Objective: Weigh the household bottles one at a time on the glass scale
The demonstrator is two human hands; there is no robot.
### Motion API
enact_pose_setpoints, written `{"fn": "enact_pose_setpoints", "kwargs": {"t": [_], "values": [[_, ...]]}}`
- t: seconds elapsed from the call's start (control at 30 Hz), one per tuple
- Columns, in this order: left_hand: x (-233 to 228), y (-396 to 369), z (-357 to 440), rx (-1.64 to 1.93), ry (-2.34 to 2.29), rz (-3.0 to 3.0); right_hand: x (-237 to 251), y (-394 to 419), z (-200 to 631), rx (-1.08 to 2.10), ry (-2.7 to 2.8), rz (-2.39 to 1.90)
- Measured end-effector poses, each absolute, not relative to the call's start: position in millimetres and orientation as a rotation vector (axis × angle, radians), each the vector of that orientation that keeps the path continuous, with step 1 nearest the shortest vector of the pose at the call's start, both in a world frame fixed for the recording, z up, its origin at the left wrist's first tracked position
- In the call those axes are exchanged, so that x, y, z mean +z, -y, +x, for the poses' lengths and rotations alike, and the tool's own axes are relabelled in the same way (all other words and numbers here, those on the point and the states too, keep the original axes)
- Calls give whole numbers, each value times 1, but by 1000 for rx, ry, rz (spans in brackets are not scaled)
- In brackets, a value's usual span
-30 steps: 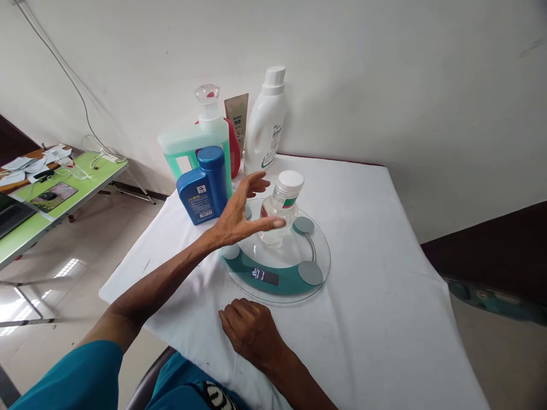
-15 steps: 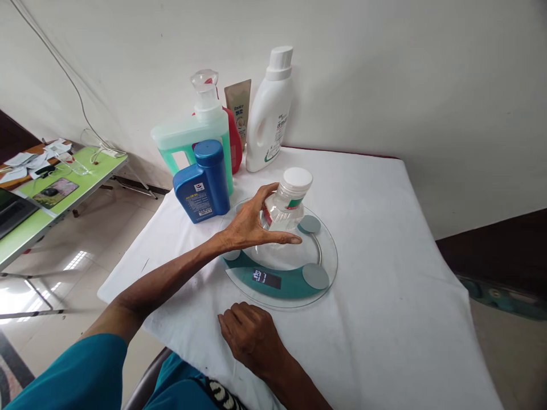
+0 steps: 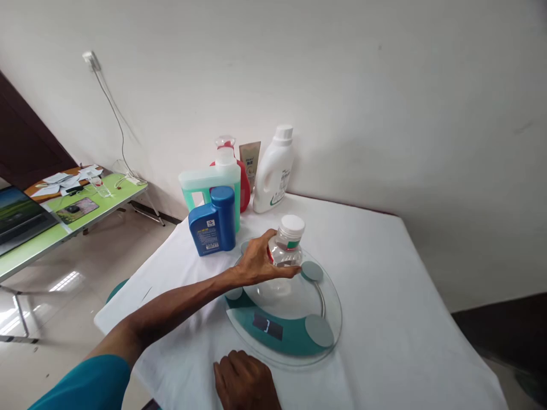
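Note:
My left hand reaches across the bathroom scale and is closed round a clear plastic jar with a white lid and red and green label parts. The thumb crosses the near side of the jar and hides its base, so I cannot tell whether it touches the glass. The scale is round clear glass with a teal band, grey pads and a small dark display showing a lit mark. My right hand rests as a loose fist on the white cloth, in front of the scale, with nothing seen in it.
Behind the scale stand a blue bottle, a green-liquid jug, a red bottle, a tan tube and a white detergent bottle. A green table with a laptop is at the left.
My view has tilted up, so the table sits lower in the picture. The lit figures on the scale display have changed. My left hand stays on the jar.

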State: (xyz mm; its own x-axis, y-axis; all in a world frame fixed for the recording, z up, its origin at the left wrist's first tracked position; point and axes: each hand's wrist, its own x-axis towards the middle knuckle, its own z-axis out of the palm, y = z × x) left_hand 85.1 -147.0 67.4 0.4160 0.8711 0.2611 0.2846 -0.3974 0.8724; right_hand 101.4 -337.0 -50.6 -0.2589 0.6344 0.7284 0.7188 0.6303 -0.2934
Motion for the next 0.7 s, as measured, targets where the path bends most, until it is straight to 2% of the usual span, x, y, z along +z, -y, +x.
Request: {"fn": "enact_pose_setpoints", "kwargs": {"t": [0.2,0.37,0.7], "values": [[103,116,87,1176,-977,1890,-84,329,85,-324,1782,-1105],[122,61,100,1391,-1060,1891,-82,328,83,-331,1732,-1135],[85,9,127,1346,-1196,1837,-64,332,91,-238,1815,-1118]]}}
